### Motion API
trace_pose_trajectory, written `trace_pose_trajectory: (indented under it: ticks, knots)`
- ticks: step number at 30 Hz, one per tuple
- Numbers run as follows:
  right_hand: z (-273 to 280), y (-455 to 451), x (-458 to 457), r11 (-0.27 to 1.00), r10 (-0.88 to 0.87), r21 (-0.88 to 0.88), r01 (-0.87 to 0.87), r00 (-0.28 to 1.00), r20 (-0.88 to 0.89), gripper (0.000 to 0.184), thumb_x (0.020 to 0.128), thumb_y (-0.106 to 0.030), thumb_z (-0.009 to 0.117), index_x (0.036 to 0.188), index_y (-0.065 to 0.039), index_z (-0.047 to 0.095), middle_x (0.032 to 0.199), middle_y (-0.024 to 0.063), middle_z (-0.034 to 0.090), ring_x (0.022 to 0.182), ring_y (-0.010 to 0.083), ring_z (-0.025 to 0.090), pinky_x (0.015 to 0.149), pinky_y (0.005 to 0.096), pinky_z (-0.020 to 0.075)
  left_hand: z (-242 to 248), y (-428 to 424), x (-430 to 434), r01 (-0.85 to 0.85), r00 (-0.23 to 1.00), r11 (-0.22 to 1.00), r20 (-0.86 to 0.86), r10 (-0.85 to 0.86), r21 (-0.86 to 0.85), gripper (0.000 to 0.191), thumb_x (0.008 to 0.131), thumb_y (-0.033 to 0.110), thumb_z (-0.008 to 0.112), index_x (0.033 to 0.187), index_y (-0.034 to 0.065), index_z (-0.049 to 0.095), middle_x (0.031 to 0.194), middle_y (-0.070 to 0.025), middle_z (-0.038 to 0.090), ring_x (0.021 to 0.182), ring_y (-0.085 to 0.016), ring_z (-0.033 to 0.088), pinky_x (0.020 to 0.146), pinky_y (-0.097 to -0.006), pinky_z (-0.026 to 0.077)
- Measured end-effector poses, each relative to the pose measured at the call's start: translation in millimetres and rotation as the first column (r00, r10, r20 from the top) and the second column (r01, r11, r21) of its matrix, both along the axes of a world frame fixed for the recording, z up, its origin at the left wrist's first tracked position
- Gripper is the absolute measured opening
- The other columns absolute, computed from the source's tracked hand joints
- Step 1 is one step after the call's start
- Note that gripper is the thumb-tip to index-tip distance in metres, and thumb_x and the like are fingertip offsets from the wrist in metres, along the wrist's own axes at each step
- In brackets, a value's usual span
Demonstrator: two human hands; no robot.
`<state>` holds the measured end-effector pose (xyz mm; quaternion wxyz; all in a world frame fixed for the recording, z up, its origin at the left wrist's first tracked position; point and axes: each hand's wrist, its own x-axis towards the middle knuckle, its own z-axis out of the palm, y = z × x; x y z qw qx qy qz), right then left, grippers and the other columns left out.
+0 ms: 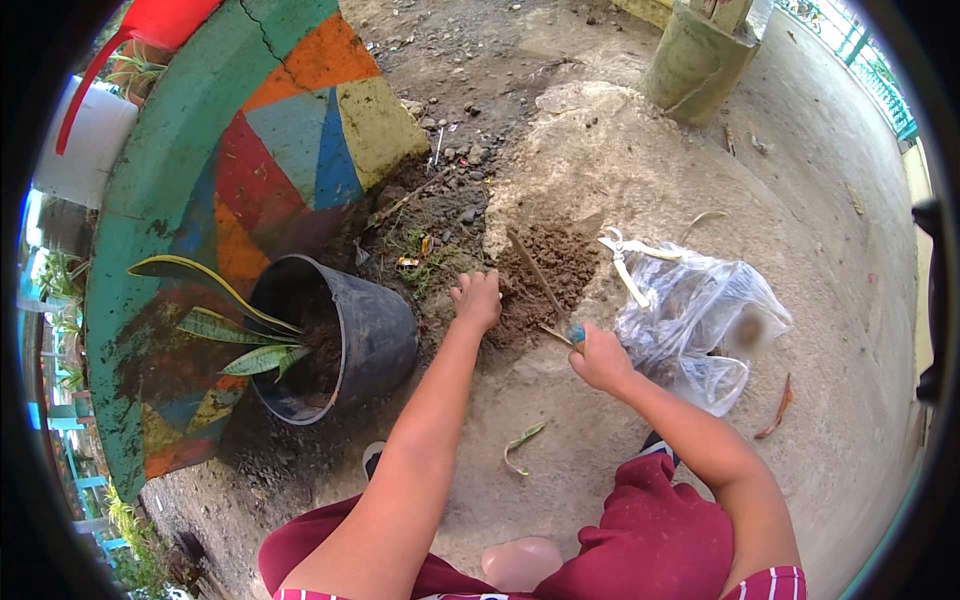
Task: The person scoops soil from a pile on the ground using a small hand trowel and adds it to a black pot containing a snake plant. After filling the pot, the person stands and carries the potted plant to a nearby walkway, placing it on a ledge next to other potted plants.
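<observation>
My right hand (602, 358) is closed around the handle of a long, narrow-bladed knife (536, 268) with a blue band near its grip. The dark blade slants across a heap of loose brown soil (564, 259) on the ground. At the left edge of this heap is my left hand (477, 301), its fingers bent downward; whether it holds any soil is hidden. To its left a black plastic pot (379, 330) lies tipped on its side, its mouth facing left. Yellow-edged snake plant leaves (259, 358) stick out of the pot, with dark soil inside.
White-handled pruning shears (628, 266) lie against a crumpled clear plastic bag (697, 315) on the right. A painted concrete wall (262, 157) curves along the left. Beyond the soil stands a concrete post base (697, 71). A cut leaf piece (517, 448) lies before my feet.
</observation>
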<state>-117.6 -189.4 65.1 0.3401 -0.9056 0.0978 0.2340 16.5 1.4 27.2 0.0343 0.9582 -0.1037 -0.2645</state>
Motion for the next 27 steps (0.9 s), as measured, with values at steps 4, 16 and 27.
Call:
trace_pose_trajectory:
  ticks: [4,16,27]
  knots:
    - [-16,-11,-1,0.996,0.074,-0.053,-0.078,0.994,-0.082,0.028,0.074,-0.016,0.058,0.092,0.003,0.051,0.086,0.0290,0.060,0.082,0.0442,0.059,0.074,0.0486,0.0487,-1,-2,1,-0.005,1.000,1.000,0.006,0.005,-0.003,0.044,0.089,0.018,0.053,0.132,0.0142,0.040,0.120,-0.0107,0.047,0.114,-0.033,0.035,0.090,-0.0507,0.030]
    - [-23,-8,-5,0.995,0.089,-0.036,-0.094,0.989,-0.120,0.028,0.074,-0.016,0.057,0.091,0.005,0.053,0.088,0.0298,0.060,0.085,0.0431,0.059,0.075,0.0477,0.0489,-4,3,1,-0.029,1.000,0.999,0.000,0.029,-0.041,0.047,0.088,0.017,0.055,0.133,0.0147,0.039,0.120,-0.0098,0.047,0.114,-0.035,0.036,0.091,-0.0511,0.030]
    - [-1,13,12,0.996,-0.001,0.090,-0.009,0.993,0.119,0.029,0.074,-0.015,0.057,0.093,0.004,0.051,0.080,0.0279,0.061,0.081,0.0444,0.059,0.073,0.0483,0.0492,-5,13,2,-0.004,0.999,0.972,-0.034,-0.004,-0.234,0.042,0.085,0.010,0.059,0.123,-0.0012,0.046,0.112,-0.0218,0.053,0.105,-0.040,0.050,0.087,-0.0472,0.042]
